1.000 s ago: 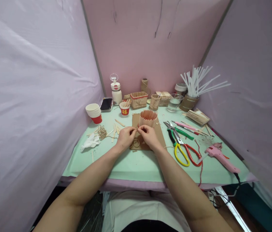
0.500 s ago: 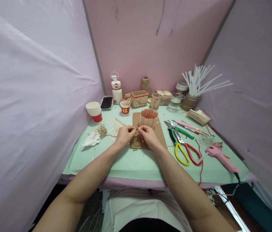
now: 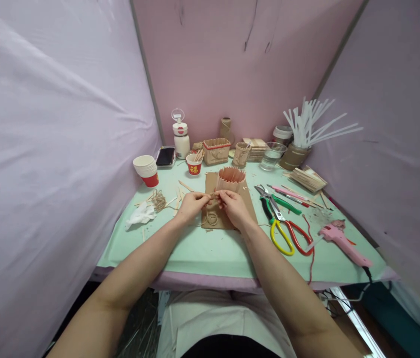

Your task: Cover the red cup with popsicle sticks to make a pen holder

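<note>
My left hand (image 3: 194, 205) and my right hand (image 3: 233, 206) meet above a brown cardboard sheet (image 3: 249, 206), fingertips pinched. Between them runs a short stretch of brown twine (image 3: 214, 195), gripped at both ends. A small coil of twine (image 3: 210, 219) lies on the cardboard just below my fingers. Right behind my hands stands a round holder made of wooden sticks (image 3: 231, 180), reddish inside, its lower part partly hidden by my right hand. A tangled bundle of twine (image 3: 158, 200) rests to the left of my left hand.
To the right lie scissors (image 3: 280, 231), green-handled pliers (image 3: 265, 206) and a pink glue gun (image 3: 346, 243) with a cord. Stacked paper cups (image 3: 146, 171) and a white tissue (image 3: 140, 215) are at the left. At the back stand a basket (image 3: 216, 151) and a water bowl (image 3: 271, 156).
My hands have drawn slightly apart, the right one moving a little to the right, and more twine shows between the fingertips. The camera view has shifted slightly.
</note>
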{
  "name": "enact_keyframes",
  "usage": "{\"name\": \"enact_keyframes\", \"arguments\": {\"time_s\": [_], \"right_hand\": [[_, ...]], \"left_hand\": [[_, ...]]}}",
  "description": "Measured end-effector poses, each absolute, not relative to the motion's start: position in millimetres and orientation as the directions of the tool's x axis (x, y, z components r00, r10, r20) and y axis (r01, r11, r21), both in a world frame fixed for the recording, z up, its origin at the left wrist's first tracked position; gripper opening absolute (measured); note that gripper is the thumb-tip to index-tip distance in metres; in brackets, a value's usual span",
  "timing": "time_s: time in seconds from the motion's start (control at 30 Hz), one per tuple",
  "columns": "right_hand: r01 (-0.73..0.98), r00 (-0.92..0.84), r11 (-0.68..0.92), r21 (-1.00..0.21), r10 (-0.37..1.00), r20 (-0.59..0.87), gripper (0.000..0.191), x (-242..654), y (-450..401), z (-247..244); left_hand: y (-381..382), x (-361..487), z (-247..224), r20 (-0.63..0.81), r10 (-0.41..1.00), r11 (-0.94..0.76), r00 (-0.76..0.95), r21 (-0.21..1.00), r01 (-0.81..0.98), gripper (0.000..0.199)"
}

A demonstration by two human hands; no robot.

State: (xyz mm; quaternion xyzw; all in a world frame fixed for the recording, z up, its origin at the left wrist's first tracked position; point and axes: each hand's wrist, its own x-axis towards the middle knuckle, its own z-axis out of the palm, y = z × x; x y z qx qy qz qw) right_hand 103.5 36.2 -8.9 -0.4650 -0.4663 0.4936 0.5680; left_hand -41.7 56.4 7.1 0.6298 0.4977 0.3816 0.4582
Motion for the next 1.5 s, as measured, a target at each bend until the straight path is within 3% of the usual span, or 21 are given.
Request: {"name": "enact_keyframes", "arguments": {"time_s": [0.17, 0.33, 0.6, 0.93, 1.2, 1.37, 1.5], "right_hand": [[-0.043, 0.146, 0.112, -0.993, 0.984, 0.104, 0.027, 104, 33, -6], [0.048, 0.170, 0.158, -0.986, 0.972, 0.164, 0.027, 105, 31, -2], [0.070, 0.155, 0.117, -0.991, 0.980, 0.127, 0.024, 104, 30, -5], [-0.117, 0.106, 0.083, -0.990, 0.992, 0.071, 0.030, 102, 35, -5], [-0.068, 0.112, 0.129, -0.989, 0.986, 0.121, 0.023, 103, 28, 1], [0.003, 0.115, 0.158, -0.987, 0.981, 0.157, 0.024, 102, 26, 3], [0.054, 0.147, 0.165, -0.985, 0.974, 0.171, 0.017, 102, 29, 1]], "left_hand": [[60, -43, 4, 0.005, 0.974, -0.061, 0.226, 0.969, 0.241, 0.023], [55, -43, 6, 0.189, 0.961, -0.256, 0.200, 0.881, 0.399, 0.022], [49, -41, 7, 0.389, 0.886, -0.461, 0.253, 0.677, 0.573, 0.020], [52, -41, 9, 0.187, 0.967, -0.243, 0.172, 0.880, 0.407, 0.022], [61, -41, -1, 0.001, 0.974, -0.038, 0.229, 0.987, 0.157, 0.023], [58, -41, 1, -0.005, 0.965, -0.036, 0.261, 0.988, 0.149, 0.020], [51, -40, 7, 0.071, 0.966, -0.137, 0.250, 0.957, 0.255, 0.021]]}}
